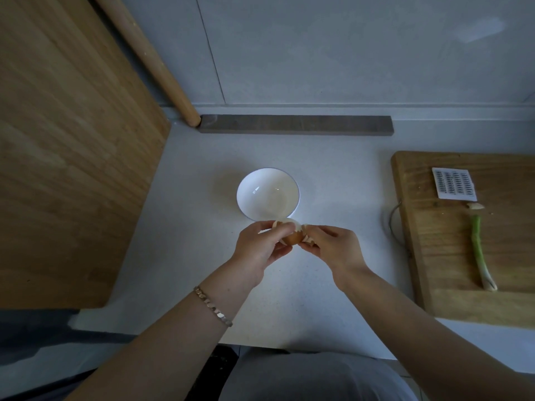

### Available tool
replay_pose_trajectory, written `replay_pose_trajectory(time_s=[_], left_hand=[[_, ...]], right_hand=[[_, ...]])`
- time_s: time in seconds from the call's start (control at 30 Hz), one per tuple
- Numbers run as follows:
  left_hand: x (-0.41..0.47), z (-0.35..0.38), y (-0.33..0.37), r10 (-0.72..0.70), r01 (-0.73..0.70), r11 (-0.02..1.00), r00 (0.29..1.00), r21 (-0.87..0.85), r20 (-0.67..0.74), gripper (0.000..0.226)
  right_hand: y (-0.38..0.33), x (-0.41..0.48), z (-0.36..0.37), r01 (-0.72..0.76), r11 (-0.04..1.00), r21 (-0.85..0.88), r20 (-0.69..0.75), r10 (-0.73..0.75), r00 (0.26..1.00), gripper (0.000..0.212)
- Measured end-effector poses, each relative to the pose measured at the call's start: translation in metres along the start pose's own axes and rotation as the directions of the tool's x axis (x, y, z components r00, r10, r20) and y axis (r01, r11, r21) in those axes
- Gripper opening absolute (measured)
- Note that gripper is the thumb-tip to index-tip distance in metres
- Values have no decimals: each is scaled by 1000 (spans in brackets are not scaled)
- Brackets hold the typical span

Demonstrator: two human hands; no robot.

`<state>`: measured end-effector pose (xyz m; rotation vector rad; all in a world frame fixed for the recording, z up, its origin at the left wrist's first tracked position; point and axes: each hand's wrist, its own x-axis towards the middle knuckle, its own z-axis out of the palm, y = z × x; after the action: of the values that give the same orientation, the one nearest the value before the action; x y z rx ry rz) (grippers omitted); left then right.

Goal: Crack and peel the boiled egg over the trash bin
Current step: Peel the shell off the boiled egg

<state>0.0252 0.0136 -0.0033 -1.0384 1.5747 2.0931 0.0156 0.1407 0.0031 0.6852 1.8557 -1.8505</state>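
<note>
Head view, one item in work: a boiled egg [290, 233], brown shell part lifted and white showing on top, was held between my two hands above the countertop [304, 157], just in front of a white bowl [267, 193]. My left hand [262, 246] was closed around the egg, and my right hand [333, 246] pinched a loose shell flap [307, 241] at its side. Risk noted: no trash bin was visible beneath, so fragments would likely drop onto the counter; a hard pull could gouge the white.

One head-worn wide-angle camera looks steeply down and forward at the desk [289, 285]. It sits close above. The wall [318, 53] fills twelve o'clock.
</note>
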Motion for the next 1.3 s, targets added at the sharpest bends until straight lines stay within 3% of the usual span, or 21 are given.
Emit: replay_pose_trajectory(time_s=[0.17, 0.3, 0.43, 0.57, 0.77, 0.87, 0.97, 1.13, 1.3], left_hand=[[-4, 1, 1, -92, 105, 985, 991, -136, 99, 8], [-6, 1, 1, -154, 189, 940, 978, -283, 140, 7], [-5, 2, 1, -140, 161, 960, 985, -231, 105, 9], [-2, 5, 2, -81, 93, 981, 994, -168, 76, 9], [-1, 3, 5, -48, 59, 989, 996, -135, 80, 12], [-1, 3, 6, -45, 52, 994, 997, -97, 68, 16], [-3, 3, 7, -42, 48, 995, 996, -83, 73, 13], [-2, 4, 7, -46, 47, 997, 999, -54, 18, 47], [-1, 6, 5, -14, 14, 1000, 1000, -17, -24, 42]], right_hand=[[1, 3, -3, -70, 993, 90, -6, 71, 997, 7], [3, 4, -6, -67, 994, 91, 16, 66, 998, 15], [3, 3, -4, 12, 998, -59, 90, -7, 996, 24], [2, -1, 2, 47, 996, -76, 145, -35, 989, 26], [5, 5, -7, -96, 976, 194, 305, 33, 952, 24], [6, 9, -9, -165, 957, 239, 353, 73, 933, 22], [7, 13, -10, -202, 950, 236, 378, 102, 920, 27], [12, 19, -12, -249, 936, 251, 359, 149, 921, 21], [12, 16, -12, -198, 944, 262, 272, 124, 954, 6]])
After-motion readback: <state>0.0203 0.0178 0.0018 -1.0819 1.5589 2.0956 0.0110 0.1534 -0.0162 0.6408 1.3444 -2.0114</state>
